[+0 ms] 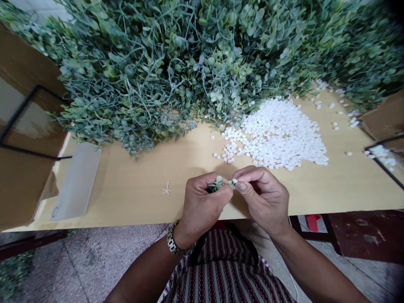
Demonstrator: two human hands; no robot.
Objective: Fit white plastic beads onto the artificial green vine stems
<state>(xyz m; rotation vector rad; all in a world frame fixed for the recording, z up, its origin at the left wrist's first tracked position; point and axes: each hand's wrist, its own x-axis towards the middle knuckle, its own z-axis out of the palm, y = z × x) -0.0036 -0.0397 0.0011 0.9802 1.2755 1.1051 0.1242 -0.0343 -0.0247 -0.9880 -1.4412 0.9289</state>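
Near the table's front edge, my left hand (206, 204) is closed around a small sprig of artificial greenery (218, 182), its leaves poking out between the fingers. My right hand (263, 198) meets it from the right, thumb and forefinger pinching a small white bead (235, 181) at the sprig's tip. Whether the bead is fully on the stem I cannot tell. Just beyond the hands lies a spread pile of white beads (280, 132), with a few loose ones at its left edge.
A large heap of artificial foliage (176, 71) covers the back of the table (132, 189). A small white star-shaped piece (167, 188) and a translucent plastic strip (78, 181) lie at left. Cardboard with a black wire frame (31, 151) borders the left side; more cardboard (386, 118) stands right.
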